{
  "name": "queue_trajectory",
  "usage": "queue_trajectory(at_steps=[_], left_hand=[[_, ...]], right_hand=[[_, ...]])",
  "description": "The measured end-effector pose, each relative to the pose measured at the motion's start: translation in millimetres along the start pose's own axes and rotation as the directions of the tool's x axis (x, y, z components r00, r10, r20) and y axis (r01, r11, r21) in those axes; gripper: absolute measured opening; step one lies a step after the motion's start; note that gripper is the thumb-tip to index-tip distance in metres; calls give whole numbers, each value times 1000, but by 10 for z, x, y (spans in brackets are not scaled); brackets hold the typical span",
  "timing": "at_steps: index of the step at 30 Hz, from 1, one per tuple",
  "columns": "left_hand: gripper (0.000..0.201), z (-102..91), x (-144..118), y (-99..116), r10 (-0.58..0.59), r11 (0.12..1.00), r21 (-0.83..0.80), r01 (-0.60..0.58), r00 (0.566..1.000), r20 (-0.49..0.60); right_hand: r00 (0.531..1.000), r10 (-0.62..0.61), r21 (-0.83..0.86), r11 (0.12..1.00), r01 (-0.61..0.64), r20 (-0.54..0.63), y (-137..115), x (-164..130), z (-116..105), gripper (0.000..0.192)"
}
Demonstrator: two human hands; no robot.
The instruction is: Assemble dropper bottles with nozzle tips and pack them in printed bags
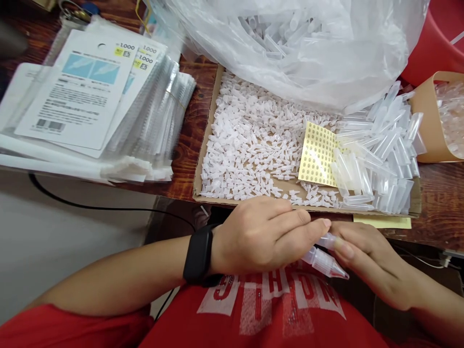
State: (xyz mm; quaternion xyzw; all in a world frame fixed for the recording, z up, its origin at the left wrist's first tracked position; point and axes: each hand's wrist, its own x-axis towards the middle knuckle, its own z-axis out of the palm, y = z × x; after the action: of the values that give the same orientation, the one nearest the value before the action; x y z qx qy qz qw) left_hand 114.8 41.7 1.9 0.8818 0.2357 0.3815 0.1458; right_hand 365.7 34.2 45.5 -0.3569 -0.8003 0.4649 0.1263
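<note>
Floor: pale and bare at your far left, below the table edge, with a black cable (90, 207) running across it.
Table: dark reddish wood (442, 203), worn, showing between the stacks and the tray.
Packets: a stack of clear sleeves with printed card inserts (83, 92) lies at your left; the yellow tags read "1,000", the smaller print is too blurred to read.
Watch: a black band (198, 258) sits on your left wrist.
Left hand (264, 237): fingers curled shut around the base of a small clear bottle, held just in front of the tray's near edge, over your red shirt.
Shirt: red with white block letters (275, 295), seen upside down and partly hidden.
Tray: a shallow cardboard box (206, 145) heaped with small white plugs (250, 140).
Bag: a big clear plastic bag (308, 48) of tubes slumps over the tray's far side.
Sticker sheet: gold dots (318, 154), print unreadable.
Bottle (324, 261): clear, pointed cap aimed right, between both hands.
Right hand (373, 263): fingertips pinch the bottle's cap end.
Caps: clear tapered caps (380, 154) are piled in the tray's right end.
Tub: red (435, 43), at the far right.
</note>
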Motion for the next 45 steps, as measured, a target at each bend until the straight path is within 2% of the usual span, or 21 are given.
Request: queue_trajectory(at_steps=[2, 4, 6, 8, 10, 12, 15, 17, 20, 23, 27, 29, 31, 32, 34, 36, 38, 39, 40, 42, 45], left_hand=[[25, 38, -12, -8, -83, 992, -97, 83, 997, 7], [23, 76, 12, 3, -281, 909, -300, 288, 957, 67], [17, 107, 74, 27, -538, 631, -535, 561, 814, 219], [26, 128, 157, 49, -658, 256, -695, 672, 648, 384], [42, 149, 234, 59, -683, 27, -805, 593, 599, 418], [50, 174, 288, 65, -729, -67, -892, 447, 589, 350], [48, 233, 319, 85, -822, -170, -937, 304, 480, 305], [46, 289, 319, 105, -857, -178, -944, 277, 428, 287], [43, 383, 317, 128, -907, -17, -963, 270, 401, 129], [45, 442, 325, 155, -896, 132, -944, 301, 443, 16], [41, 362, 256, 211, -845, 194, -902, 387, 533, 47], [36, 201, 149, 207, -828, 312, -845, 435, 561, -17], [45, -86, 0, 128, -757, 592, -640, 490, 609, -235], [46, -280, -82, 49, -668, 741, -399, 541, 653, -356], [36, -740, -248, -187, -604, 793, -248, 557, 661, -446], [31, -1222, -409, -494, -595, 719, -22, 695, 599, -536], [41, -1627, -565, -800, -686, 486, 98, 868, 449, -573], [44, -1781, -640, -930, -759, 378, 70, 923, 352, -547], [46, -1897, -709, -1039, -804, 324, 46, 945, 300, -513], [48, -2026, -821, -1178, -870, 264, -18, 964, 230, -435], [49, -2045, -897, -1222, -901, 253, -121, 960, 188, -392]], right_hand=[[994, 111, 145, 983, -110, 5, -13, 38, -22, 47], [989, 135, 218, 969, -119, -61, 18, 44, -43, 54], [972, 149, 290, 953, -92, -181, 80, 30, -35, 56], [919, 198, 395, 917, -52, -340, 154, 33, 31, 46], [846, 248, 490, 871, 18, -472, 212, 87, 167, 28], [797, 252, 529, 843, 97, -549, 230, 190, 362, 10], [777, 256, 588, 790, 174, -574, 183, 364, 691, 15], [752, 293, 642, 735, 218, -590, 136, 452, 882, 23], [693, 380, 693, 680, 240, -612, 103, 526, 1073, 32], [622, 496, 737, 644, 205, -606, 101, 562, 1132, 34], [533, 608, 795, 557, 241, -588, 85, 603, 1029, 34], [492, 642, 803, 537, 259, -588, 86, 601, 940, 35], [448, 664, 798, 541, 265, -599, 109, 579, 862, 37], [436, 668, 796, 545, 265, -602, 129, 563, 834, 38], [422, 670, 789, 556, 261, -611, 181, 528, 803, 38], [417, 666, 783, 571, 249, -618, 235, 499, 801, 39], [424, 658, 778, 582, 237, -622, 277, 480, 814, 40], [430, 655, 777, 585, 231, -621, 290, 475, 822, 42], [437, 654, 779, 585, 225, -617, 299, 472, 830, 43], [445, 657, 785, 582, 213, -608, 307, 470, 843, 47], [451, 658, 787, 582, 204, -603, 318, 468, 860, 49]])
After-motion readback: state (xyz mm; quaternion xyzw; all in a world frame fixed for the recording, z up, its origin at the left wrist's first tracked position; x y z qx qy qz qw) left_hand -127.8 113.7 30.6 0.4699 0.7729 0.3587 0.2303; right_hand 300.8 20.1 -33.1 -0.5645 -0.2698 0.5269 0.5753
